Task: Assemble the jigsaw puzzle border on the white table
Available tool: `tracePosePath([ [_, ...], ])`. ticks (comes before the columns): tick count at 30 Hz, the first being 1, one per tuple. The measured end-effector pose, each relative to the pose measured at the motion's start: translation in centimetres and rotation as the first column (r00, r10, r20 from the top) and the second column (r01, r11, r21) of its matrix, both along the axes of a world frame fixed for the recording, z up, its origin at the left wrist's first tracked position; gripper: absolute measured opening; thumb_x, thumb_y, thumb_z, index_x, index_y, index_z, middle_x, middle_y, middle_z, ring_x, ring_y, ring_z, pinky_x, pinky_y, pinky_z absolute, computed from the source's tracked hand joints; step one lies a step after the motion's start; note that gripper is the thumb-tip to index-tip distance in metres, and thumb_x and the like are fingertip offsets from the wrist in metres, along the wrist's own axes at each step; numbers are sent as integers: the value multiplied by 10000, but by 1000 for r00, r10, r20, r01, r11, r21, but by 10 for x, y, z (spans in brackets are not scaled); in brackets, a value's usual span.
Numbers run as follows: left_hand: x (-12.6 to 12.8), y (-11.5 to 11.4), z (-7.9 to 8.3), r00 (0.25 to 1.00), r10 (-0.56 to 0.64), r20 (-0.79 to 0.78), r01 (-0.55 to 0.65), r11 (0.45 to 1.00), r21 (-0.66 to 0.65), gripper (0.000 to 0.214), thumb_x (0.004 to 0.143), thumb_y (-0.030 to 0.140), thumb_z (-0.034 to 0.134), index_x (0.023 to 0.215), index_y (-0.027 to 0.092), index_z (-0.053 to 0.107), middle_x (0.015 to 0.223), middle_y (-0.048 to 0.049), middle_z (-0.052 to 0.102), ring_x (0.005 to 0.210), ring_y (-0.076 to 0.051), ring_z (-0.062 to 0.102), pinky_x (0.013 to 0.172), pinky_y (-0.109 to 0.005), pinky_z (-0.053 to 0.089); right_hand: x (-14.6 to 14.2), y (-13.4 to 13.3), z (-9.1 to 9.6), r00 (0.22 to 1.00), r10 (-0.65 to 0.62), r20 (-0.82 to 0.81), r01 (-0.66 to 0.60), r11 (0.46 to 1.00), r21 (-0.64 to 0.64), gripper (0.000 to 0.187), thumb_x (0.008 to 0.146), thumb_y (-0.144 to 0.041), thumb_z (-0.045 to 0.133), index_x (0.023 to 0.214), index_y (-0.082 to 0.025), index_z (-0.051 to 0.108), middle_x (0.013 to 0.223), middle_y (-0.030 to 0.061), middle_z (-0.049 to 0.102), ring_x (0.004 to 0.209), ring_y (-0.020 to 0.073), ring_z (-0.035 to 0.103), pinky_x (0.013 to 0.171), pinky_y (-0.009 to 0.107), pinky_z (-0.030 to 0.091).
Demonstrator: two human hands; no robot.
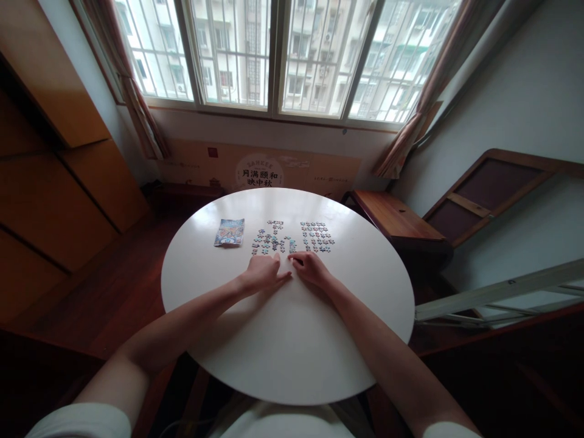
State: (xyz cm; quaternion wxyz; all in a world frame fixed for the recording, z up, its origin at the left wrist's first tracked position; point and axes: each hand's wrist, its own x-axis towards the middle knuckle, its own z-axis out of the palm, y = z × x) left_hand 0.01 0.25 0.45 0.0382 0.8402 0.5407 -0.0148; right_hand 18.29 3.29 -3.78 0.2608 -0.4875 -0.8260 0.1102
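- Middle pieces point(275, 244), on table point(296, 340), before both hands: probably prone to scatter if a fingertip drags.
- Right pieces point(325, 248), in loose rows: a straying right wrist could disorder them.
- Left hand point(262, 272): index extended, thumb spread, nothing visibly gripped.
- Right hand point(310, 266): fingers bent; cannot tell whether pinching.
- Pieces: small, knobbed.
- Packet point(229, 233): rectangular, printed.
- Table: round, white, glossy.
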Motion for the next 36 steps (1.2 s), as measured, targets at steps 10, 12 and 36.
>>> tracePosePath([
  [10,-1,1,0,999,-18,31,18,1000,3,605,870,631,406,1192,136,535,931,-155,708,903,-314,670,741,-354,473,3,1,-6,993,5,-118,-6,1000,-11,325,774,-99,508,964,-197,753,988,68,741,899,206,688,865,307,508],
  [12,-1,1,0,999,-23,29,23,1000,5,600,877,624,395,1193,134,533,927,-152,710,897,-311,672,740,-353,476,3,2,-6,992,3,-129,-5,1000,-15,324,773,-97,510,963,-200,753,990,64,740,903,206,688,868,310,510],
  [36,-4,2,-3,999,-33,5,33,999,7,698,872,635,385,1323,110,469,951,-163,708,918,-324,665,729,-352,478,3,1,-4,984,12,-178,-17,999,-27,314,773,-99,513,950,-197,752,966,67,744,886,212,698,856,331,520],
])
